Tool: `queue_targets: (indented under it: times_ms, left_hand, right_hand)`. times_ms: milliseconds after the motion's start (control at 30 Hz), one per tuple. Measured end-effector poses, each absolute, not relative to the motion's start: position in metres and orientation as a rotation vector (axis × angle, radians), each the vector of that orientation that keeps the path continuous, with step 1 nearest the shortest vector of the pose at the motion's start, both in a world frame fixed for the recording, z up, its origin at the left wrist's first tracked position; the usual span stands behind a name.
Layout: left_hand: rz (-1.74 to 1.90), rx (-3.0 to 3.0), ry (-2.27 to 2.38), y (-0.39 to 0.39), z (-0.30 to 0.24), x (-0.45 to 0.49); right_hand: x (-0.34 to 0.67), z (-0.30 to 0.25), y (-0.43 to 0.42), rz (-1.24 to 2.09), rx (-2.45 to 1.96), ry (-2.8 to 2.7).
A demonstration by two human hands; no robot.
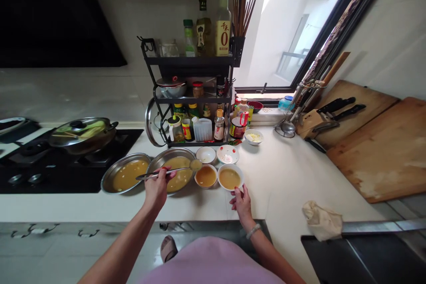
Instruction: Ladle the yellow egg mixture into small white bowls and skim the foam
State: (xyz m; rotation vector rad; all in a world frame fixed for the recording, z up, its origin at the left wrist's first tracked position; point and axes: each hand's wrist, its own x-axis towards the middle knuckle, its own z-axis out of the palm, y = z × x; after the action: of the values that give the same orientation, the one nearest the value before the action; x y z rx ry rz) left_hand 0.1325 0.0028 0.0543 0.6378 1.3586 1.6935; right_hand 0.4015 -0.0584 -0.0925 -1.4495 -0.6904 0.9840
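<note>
My left hand (159, 184) is closed round the handle of a metal ladle (195, 165). The ladle's bowl, with some liquid in it, hangs over the right rim of a large steel basin (159, 159) of yellowish-brown liquid. Just right of the basin stands a small bowl (206, 176) of brown liquid. Beside it is a white bowl (230, 177) with paler liquid. The fingers of my right hand (241, 202) touch this white bowl's front rim; whether they grip it I cannot tell. Behind these sit a white bowl (206, 155) and a strawberry-patterned bowl (228, 154).
A second steel basin (109, 179) of similar liquid stands left, near the stove (83, 177) with its lidded pan (81, 135). Behind the bowls rises a black rack (189, 61) with bottles and jars. A knife block (311, 124), cutting boards (396, 151) and a cloth (321, 219) are at right.
</note>
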Motion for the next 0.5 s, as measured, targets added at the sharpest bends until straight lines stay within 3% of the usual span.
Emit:
queue_targets:
  times_ms: [267,500]
  left_hand:
    - [1.491,0.807,1.273,-0.001,0.053,0.191]
    - [1.330,1.466,1.116,-0.016,0.032,0.223]
  right_hand:
    - [0.402,-0.093,-0.058,0.999,-1.461,-0.657]
    - [0.402,-0.090,-0.058,0.984,-1.518,-0.677]
